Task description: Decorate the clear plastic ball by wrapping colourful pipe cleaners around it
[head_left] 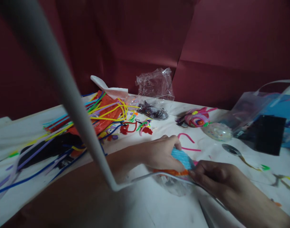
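Observation:
Near the middle of the table, my left hand [160, 153] curls over a light blue, ribbed piece [181, 158], gripping its side. An orange pipe cleaner [172, 172] runs along the lower edge of that piece. At its right end, the pinched fingers of my right hand [213, 177] close on the orange strip; the fingertips hide the exact contact. A pale grey strand [88, 126] crosses close to the camera, bends sharply, and passes beneath both hands. Clear crumpled plastic [174, 185] lies under the piece. Just beyond the left hand are pink pipe cleaner bits [191, 149].
Colourful pipe cleaners [109, 110] are heaped at the left over a red-orange sheet. A clear bag [155, 85] stands at the back. On the right are a pink bundle [196, 118], a clear packet [217, 131], a black block [270, 134] and a roll of ribbon [231, 149].

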Available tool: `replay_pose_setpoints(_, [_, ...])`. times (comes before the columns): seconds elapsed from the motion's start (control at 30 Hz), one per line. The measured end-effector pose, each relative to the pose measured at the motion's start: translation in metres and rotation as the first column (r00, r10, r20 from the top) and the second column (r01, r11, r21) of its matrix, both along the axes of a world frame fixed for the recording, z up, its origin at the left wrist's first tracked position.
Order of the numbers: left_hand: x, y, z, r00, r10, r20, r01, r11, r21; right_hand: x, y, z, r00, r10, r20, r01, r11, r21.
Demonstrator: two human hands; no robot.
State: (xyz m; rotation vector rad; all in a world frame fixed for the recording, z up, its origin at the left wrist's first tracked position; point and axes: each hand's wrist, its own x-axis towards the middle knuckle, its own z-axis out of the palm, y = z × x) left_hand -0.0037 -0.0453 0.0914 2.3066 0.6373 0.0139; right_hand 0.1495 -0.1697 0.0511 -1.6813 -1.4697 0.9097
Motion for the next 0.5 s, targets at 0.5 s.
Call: replay_pose_setpoints(0.5, [0.0, 0.016, -0.008, 0.997, -0.077, -0.007, 0.073, 0.977, -0.2, -0.004, 0.009, 0.016, 0.99, 0.051, 0.128, -0.051, 0.999, 0.0])
